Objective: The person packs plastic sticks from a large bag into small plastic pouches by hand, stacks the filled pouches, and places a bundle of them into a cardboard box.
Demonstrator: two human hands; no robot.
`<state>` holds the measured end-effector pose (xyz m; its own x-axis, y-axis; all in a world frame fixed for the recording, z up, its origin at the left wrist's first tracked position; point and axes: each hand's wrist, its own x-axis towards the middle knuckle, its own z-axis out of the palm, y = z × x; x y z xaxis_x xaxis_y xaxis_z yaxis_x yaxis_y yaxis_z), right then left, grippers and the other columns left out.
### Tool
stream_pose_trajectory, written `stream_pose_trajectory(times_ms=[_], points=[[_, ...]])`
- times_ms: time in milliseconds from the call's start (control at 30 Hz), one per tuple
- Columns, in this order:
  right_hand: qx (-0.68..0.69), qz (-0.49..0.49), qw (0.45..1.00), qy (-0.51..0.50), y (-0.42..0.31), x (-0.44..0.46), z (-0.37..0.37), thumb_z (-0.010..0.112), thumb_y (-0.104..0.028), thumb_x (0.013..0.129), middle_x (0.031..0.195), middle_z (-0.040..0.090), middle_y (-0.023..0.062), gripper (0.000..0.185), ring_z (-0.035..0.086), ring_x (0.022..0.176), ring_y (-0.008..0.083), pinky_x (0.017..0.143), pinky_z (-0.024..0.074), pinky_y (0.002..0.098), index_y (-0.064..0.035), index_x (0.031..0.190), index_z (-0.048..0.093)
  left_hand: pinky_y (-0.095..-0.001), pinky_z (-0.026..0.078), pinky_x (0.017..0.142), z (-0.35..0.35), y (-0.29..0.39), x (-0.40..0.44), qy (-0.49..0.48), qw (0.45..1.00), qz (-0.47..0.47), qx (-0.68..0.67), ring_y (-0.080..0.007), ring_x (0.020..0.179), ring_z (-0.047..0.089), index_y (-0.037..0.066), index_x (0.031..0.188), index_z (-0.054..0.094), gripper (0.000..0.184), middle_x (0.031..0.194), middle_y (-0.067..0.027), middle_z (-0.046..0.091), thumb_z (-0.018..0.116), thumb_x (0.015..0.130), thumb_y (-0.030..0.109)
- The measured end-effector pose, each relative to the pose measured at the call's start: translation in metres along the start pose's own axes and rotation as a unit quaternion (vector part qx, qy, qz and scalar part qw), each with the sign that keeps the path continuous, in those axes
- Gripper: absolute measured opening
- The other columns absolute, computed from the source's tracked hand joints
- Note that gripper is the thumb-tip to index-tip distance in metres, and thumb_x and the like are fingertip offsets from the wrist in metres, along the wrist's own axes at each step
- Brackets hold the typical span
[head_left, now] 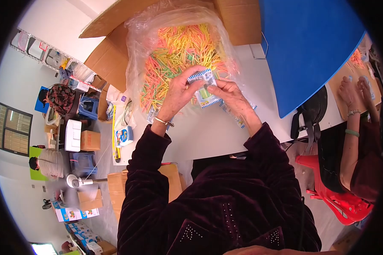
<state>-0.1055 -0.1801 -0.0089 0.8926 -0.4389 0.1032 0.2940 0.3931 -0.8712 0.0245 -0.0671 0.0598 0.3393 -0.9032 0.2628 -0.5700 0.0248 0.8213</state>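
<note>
Both my hands hold one small blue-and-white packet (204, 95) with green sticks showing inside. My left hand (178, 93) pinches its left side, and my right hand (234, 100) grips its right side, thumb across the front. Behind the packet, a box lined with clear plastic (136, 55) holds a heap of pink, yellow and green sticks (187, 44). Another packet (152, 114) lies beside my left wrist, and more packets (239, 120) lie partly hidden under my right wrist on the white table (200, 136).
At the table's left are a small blue-and-white box (124, 136), glasses (127, 112) and a yellow ruler (115, 148). A blue panel (310, 46) rises at right. Beyond it, a co-worker's hands (355, 91) are over cardboard. A red chair (344, 204) stands lower right.
</note>
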Motion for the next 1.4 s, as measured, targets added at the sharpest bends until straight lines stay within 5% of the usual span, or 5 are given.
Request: stream_pose_trajectory(times_ms=[167,800,967,1200,1400], points=[[-0.074,0.077,0.992,-0.063,-0.004,-0.003,-0.016,0.064,-0.014,0.083,0.088,0.066,0.0046,0.025,0.059,0.078,0.0076,0.07,0.0468,0.0235,-0.0001,0.104,0.064,-0.0205,0.044,0.067,0.005,0.002,0.003,-0.008,0.993,-0.018,-0.112,-0.0061,0.086,0.054,0.005,0.111,0.052,0.03,0.097,-0.0006,0.059,0.063,0.082,0.005],[-0.049,0.074,0.995,-0.053,-0.014,-0.02,-0.018,0.068,-0.014,0.08,0.084,0.067,0.006,0.024,0.059,0.071,0.0081,0.064,0.0471,0.023,0.0017,0.098,0.066,-0.0213,0.046,0.073,0.017,0.011,0.003,-0.027,0.997,-0.013,-0.068,-0.0077,0.088,0.055,0.003,0.112,0.049,0.033,0.096,-0.0034,0.059,0.064,0.082,0.005],[-0.086,0.08,0.992,-0.042,-0.019,-0.023,-0.018,0.068,-0.014,0.08,0.08,0.067,0.0042,0.021,0.057,0.067,0.0065,0.063,0.0458,0.0211,0.0019,0.094,0.068,-0.0225,0.046,0.074,0.01,0.022,0.003,-0.024,0.984,-0.035,-0.173,-0.0081,0.088,0.054,0.002,0.106,0.053,0.024,0.096,-0.0011,0.057,0.062,0.084,0.006],[-0.097,0.083,0.99,-0.059,-0.017,-0.024,-0.021,0.068,-0.016,0.081,0.076,0.066,0.0021,0.019,0.054,0.064,0.0042,0.059,0.043,0.0208,-0.0001,0.091,0.069,-0.023,0.045,0.078,-0.001,0.02,-0.004,-0.027,0.994,0.005,-0.108,-0.0085,0.087,0.055,0.002,0.101,0.06,0.015,0.094,-0.0013,0.06,0.058,0.088,0.009],[-0.207,0.09,0.97,-0.093,-0.017,-0.024,-0.022,0.068,-0.018,0.081,0.075,0.065,0.0004,0.022,0.051,0.063,0.0028,0.059,0.0418,0.0212,-0.0003,0.094,0.069,-0.0208,0.043,0.068,-0.012,0.022,-0.005,-0.039,0.997,-0.059,-0.002,-0.0059,0.076,0.053,-0.003,0.091,0.063,0.013,0.084,-0.0005,0.06,0.059,0.087,0.009]])
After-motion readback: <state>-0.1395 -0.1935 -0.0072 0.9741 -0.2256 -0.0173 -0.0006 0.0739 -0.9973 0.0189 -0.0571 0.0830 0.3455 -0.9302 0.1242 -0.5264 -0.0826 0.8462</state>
